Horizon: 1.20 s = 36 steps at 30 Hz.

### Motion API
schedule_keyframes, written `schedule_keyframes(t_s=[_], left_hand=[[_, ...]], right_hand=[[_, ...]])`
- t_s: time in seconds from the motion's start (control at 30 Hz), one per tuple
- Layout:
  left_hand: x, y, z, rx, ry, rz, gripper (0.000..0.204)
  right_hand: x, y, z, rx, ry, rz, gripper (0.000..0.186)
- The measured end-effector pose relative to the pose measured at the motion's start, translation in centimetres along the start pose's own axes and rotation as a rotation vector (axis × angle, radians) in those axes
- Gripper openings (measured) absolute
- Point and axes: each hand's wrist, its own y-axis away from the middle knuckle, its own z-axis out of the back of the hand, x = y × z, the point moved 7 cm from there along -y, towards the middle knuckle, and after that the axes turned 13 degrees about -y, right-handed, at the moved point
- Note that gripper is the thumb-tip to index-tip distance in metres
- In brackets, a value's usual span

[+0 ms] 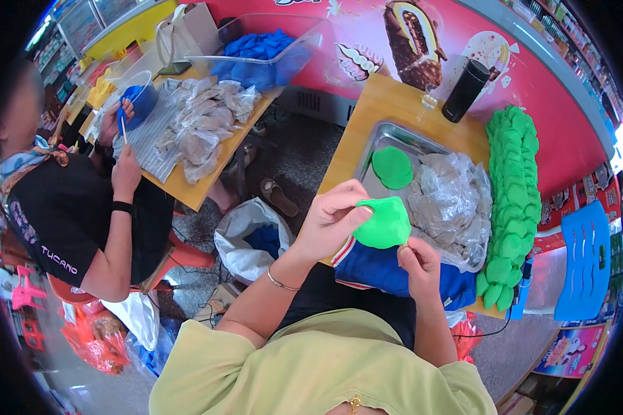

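A roundish green piece (384, 227), without a clear long axis, sits between the hands, in front of the metal tray (375, 187): the left hand (333, 220) pinches its upper left edge, the right hand (422, 268), nearly closed, pinches its lower right corner

The left forearm (266, 301) slants up rightward to the frame's centre, where the left hand (331, 220) pinches thumb against fingers, tips pointing right. Right of centre, the right forearm (432, 324) rises nearly upright; the right hand (422, 270), lower than the left, pinches toward the upper left.
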Motion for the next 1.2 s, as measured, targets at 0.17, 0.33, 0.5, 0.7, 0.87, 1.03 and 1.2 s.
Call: schedule_keyframes(t_s=[0.17, 0.33, 0.5, 0.7, 0.87, 1.03, 1.2], left_hand=[[-2.2, 0.0, 0.7, 0.037, -0.162, -0.110, 0.015], [-0.8, 0.2, 1.0, 0.032, -0.200, 0.000, 0.016], [-0.2, 0.2, 0.7, -0.019, 0.109, -0.038, 0.018], [-0.7, -0.6, 1.5, 0.021, 0.023, 0.072, 0.016], [-2.5, -0.6, 2.0, 0.047, -0.367, -0.191, 0.018], [-0.9, -0.5, 2.2, 0.008, -0.322, -0.090, 0.018], [-0.2, -0.3, 2.4, -0.068, -0.272, -0.116, 0.019]], right_hand=[[2.6, -0.6, -1.2, 0.127, 0.440, 0.250, 0.017], [2.3, -0.6, -0.9, 0.031, 0.338, 0.185, 0.019], [1.0, -0.6, -1.1, 0.043, -0.011, 0.066, 0.019], [4.0, -1.3, -1.2, -0.028, 0.378, 0.243, 0.020], [6.0, -1.2, -2.5, 0.043, 0.787, 0.323, 0.023], [5.3, -1.1, -2.7, -0.006, 0.662, 0.331, 0.024], [3.7, -0.8, -2.2, -0.007, 0.436, 0.205, 0.022]])
